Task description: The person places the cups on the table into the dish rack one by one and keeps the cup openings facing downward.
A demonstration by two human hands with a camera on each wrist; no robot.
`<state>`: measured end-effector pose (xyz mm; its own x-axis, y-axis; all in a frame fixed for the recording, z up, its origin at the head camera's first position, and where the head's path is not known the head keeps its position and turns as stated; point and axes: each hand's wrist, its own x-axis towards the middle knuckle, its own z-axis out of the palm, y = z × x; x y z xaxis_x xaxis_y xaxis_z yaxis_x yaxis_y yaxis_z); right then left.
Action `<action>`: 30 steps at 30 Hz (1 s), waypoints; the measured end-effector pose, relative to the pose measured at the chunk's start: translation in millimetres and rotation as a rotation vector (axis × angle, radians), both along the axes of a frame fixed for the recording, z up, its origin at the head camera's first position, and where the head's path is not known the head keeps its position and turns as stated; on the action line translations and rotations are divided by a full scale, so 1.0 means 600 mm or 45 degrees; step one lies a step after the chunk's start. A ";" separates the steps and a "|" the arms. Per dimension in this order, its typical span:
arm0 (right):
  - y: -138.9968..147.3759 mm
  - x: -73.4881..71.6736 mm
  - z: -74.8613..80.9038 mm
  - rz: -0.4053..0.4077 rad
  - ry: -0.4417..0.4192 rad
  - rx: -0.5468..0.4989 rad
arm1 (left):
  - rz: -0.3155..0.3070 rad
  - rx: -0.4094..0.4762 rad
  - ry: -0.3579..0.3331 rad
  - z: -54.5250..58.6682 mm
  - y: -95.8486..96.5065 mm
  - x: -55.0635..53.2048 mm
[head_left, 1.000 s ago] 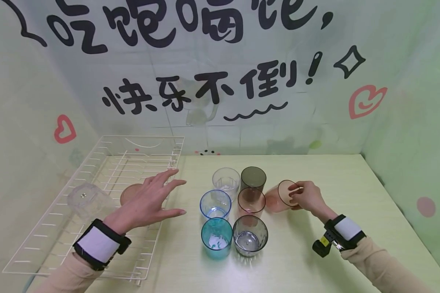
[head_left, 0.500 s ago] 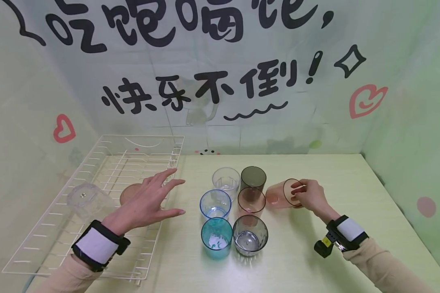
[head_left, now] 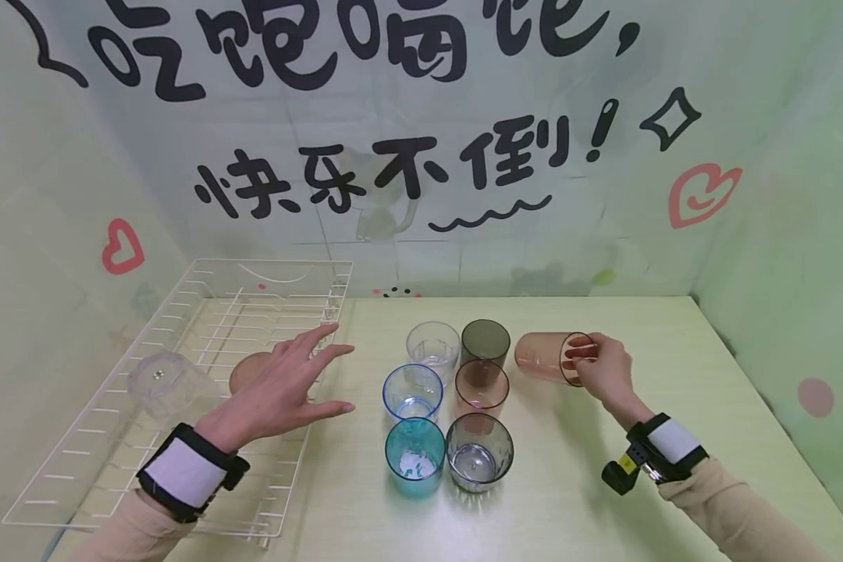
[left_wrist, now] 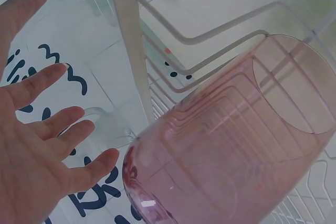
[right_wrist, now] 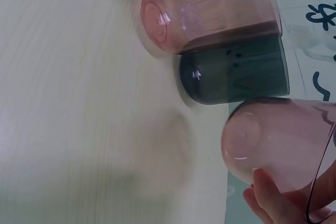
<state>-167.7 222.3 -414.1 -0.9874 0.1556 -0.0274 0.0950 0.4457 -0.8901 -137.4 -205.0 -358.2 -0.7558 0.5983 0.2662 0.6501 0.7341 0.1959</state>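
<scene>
My right hand (head_left: pixel 607 375) pinches a pink tinted glass (head_left: pixel 542 357) at its rim, fingers reaching inside the mouth. The glass lies sideways in the air, base toward the left, with its shadow on the table below in the right wrist view. My left hand (head_left: pixel 270 394) is spread over the white wire dish rack (left_wrist: pixel 126 35), fingers apart and holding nothing. Partly hidden under that hand, another pink glass (left_wrist: pixel 220 145) stands upside down in the rack. A clear glass (head_left: pixel 168 382) is also upside down there, to its left.
Several glasses stand upright in two columns mid-table: a clear one (head_left: pixel 432 347), a dark smoky one (head_left: pixel 485 341), a blue-rimmed one (head_left: pixel 413 394), a pink one (head_left: pixel 481 390), a teal one (head_left: pixel 415 457) and a grey one (head_left: pixel 479 457). A printed curtain (head_left: pixel 407 265) hangs behind.
My right hand has moved up and to the right with the pink glass, which has turned from tilted to nearly level and come away from the standing glasses. The left hand has barely moved.
</scene>
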 end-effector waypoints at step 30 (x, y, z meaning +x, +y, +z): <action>-0.075 0.015 0.035 0.219 0.300 -0.564 | -0.033 0.026 -0.096 0.001 0.050 -0.011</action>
<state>-158.9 177.4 -392.9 -0.9850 0.0146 0.1719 -0.1717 0.0137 -0.9851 -143.8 -175.2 -357.6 -0.7585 0.6131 0.2211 0.6517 0.7126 0.2598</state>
